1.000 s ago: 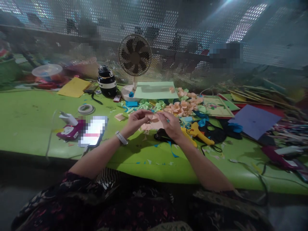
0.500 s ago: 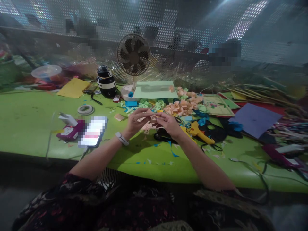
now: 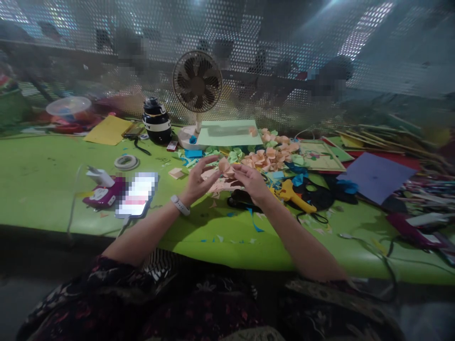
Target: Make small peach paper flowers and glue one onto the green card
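Peach paper (image 3: 225, 167), long axis unclear, sits pinched in right hand (image 3: 252, 183), left hand (image 3: 197, 182) spread.

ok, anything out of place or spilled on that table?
Paper scraps litter the green tabletop near its front edge, loose rather than gathered. One peach paper piece sits alone on the pale green sheet; the peach paper heap is beside it. No liquid spill visible.

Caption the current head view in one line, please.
The right hand holds peach paper beside the open left hand, above a green table, with a fan beyond.
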The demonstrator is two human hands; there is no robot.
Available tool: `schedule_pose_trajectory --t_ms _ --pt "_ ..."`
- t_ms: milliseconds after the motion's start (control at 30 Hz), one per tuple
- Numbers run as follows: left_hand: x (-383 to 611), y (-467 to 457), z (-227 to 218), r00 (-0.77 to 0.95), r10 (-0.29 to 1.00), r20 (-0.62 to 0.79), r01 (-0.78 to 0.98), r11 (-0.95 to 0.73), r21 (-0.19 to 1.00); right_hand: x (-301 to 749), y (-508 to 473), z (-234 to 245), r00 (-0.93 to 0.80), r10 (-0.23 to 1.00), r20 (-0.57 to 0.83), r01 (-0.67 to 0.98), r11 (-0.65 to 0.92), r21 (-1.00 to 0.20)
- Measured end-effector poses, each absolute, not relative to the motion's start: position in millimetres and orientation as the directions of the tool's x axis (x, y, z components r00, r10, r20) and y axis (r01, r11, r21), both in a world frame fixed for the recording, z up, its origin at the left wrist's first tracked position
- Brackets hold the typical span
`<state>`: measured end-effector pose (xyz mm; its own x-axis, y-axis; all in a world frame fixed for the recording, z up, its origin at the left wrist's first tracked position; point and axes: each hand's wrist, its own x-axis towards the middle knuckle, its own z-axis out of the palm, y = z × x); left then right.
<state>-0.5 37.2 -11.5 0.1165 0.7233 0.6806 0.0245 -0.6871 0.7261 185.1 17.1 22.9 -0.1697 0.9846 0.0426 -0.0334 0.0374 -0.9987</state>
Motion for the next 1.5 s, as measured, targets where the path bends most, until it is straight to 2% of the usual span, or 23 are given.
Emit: schedule_pose_trajectory --t_ms 100,200,367,633,1067,1200,1267,1367,1500 --pt "-0.7 36.2 -8.7 0.106 0.847 0.521 -0.160 -0.502 0.850 185.7 16.4 27.3 -0.138 0.990 -0.033 -0.123 -0.050 -0.991" --pt "-0.1 37.0 -7.6 0.119 0.893 0.435 -0.278 -0.390 0.878 185.6 15.6 30.4 -0.154 0.986 -0.066 -0.181 -0.094 -0.979" --pt "3.2 36.3 -6.2 0.130 0.908 0.398 -0.368 -0.328 0.870 185.2 14.9 31.5 -0.174 0.980 -0.094 -0.203 -0.129 -0.971" --pt "3.7 36.9 -5.7 0.159 0.906 0.392 -0.394 -0.306 0.867 186.3 16.3 29.1 -0.160 0.979 -0.128 -0.157 -0.153 -0.976" --pt "-1.3 42.5 -14.1 0.190 0.865 0.464 -0.271 -0.408 0.872 187.6 17.1 28.7 -0.152 0.985 -0.078 -0.087 -0.092 -0.992" --pt "-2.9 43.1 -13.6 0.244 0.824 0.512 -0.139 -0.493 0.859 189.3 17.6 29.4 -0.159 0.987 -0.001 0.016 0.001 -1.000" --pt "-3.1 45.2 -14.2 0.250 0.781 0.572 -0.037 -0.583 0.812 190.8 17.7 29.3 -0.177 0.983 0.045 0.074 0.059 -0.995" --pt "-4.2 50.0 -16.8 0.246 0.675 0.696 0.095 -0.731 0.675 193.7 18.7 27.4 -0.203 0.975 0.095 0.151 0.127 -0.980" --pt "-7.7 54.1 -19.5 0.274 0.550 0.789 0.212 -0.835 0.508 196.2 22.4 22.6 -0.199 0.973 0.121 0.191 0.159 -0.969"
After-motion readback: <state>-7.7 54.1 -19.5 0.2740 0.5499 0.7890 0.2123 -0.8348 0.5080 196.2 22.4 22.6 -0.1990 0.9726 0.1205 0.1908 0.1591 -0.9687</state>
